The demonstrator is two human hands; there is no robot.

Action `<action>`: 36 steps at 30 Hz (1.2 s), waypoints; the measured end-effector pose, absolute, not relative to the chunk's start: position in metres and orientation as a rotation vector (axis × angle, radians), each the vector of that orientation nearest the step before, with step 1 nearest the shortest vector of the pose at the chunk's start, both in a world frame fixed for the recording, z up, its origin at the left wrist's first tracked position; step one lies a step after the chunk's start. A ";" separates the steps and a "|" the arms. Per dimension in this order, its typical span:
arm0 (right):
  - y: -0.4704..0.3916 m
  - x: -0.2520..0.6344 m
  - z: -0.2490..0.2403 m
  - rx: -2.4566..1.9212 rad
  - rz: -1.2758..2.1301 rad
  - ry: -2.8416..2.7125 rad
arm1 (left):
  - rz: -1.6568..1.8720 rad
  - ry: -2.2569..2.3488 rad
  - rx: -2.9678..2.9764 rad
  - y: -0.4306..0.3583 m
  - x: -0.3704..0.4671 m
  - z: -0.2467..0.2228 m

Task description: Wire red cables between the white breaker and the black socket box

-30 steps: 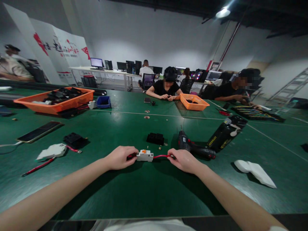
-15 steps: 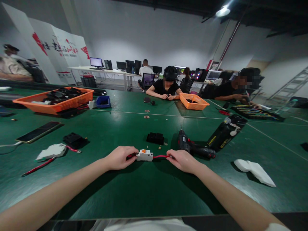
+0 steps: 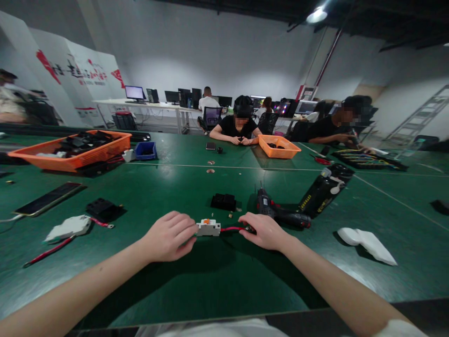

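Observation:
A white circuit breaker [image 3: 209, 228] with an orange switch lies on the green table between my hands. My left hand [image 3: 171, 235] is closed at its left end, with the fingertips against the housing; the wire on that side is hidden behind my fingers. From the right end runs a short red wire [image 3: 229, 229]. My right hand [image 3: 262, 231] pinches the far end of this wire, where a bit of metal terminal shows. Just beyond the breaker sit a black plastic block [image 3: 223, 201] and a small brass-coloured piece [image 3: 230, 216].
A black power drill [image 3: 268, 203] lies beyond my right hand, beside a black cylinder [image 3: 326, 189]. Another breaker with red wires [image 3: 68, 228], a black part [image 3: 102, 209] and a phone [image 3: 49, 199] lie left. Orange baskets [image 3: 79, 162] stand farther back; co-workers sit opposite.
My left hand has shifted its grip from the left wire toward the breaker's left end, covering that wire. My right hand keeps its pinch. The view has moved slightly.

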State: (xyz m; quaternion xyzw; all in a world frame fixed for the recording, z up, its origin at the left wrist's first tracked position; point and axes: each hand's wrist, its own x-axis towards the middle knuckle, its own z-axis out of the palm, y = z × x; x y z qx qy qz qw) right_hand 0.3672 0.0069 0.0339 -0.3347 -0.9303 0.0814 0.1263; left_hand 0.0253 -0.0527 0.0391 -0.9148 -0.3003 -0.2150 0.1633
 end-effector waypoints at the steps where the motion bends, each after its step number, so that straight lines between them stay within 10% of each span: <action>1: 0.007 0.367 0.033 -0.975 0.221 -2.684 | -0.597 -0.757 -2.660 -0.061 0.032 0.038; 23: 0.059 0.446 0.032 -1.906 0.027 -2.462 | -0.394 -0.338 -3.582 -0.083 0.121 0.008; 36: 0.056 0.455 0.058 -1.755 0.508 -2.066 | -0.377 -0.334 -3.576 -0.081 0.122 0.011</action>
